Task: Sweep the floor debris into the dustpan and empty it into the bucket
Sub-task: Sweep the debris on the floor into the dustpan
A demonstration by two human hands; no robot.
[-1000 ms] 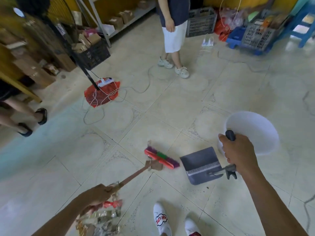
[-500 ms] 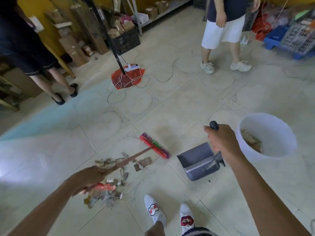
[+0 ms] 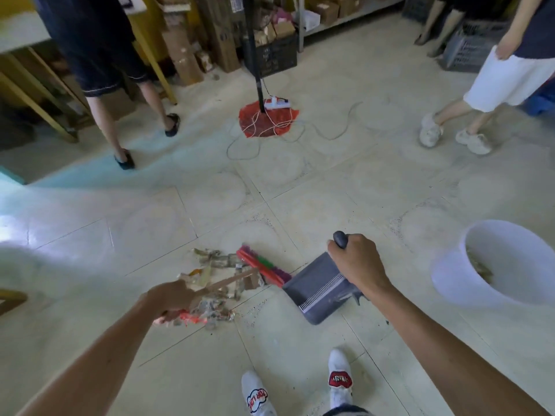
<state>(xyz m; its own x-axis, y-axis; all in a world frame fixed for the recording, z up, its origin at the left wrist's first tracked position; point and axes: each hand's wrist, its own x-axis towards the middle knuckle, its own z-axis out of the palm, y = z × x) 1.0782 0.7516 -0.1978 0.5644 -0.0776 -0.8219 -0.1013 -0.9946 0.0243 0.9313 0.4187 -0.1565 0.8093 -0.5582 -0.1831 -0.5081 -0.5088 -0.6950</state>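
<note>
My left hand grips the wooden handle of a broom. The red broom head, with purple and green bristles, rests on the tiled floor right at the dustpan's open edge. A pile of paper and wrapper debris lies on the floor left of the broom head and under its handle. My right hand is closed on the dark upright handle of the grey dustpan, which sits flat on the floor. The white bucket stands to the right, tilted, with some debris inside.
A person in dark shorts stands at the far left and another in white shorts at the far right. A black stand on a red base with loose cables stands ahead. Crates and boxes line the back wall. My white shoes are below.
The view has swung left and down. The broom head has moved right, up against the dustpan's edge, and more of the debris pile shows beside it. The bucket now sits farther right.
</note>
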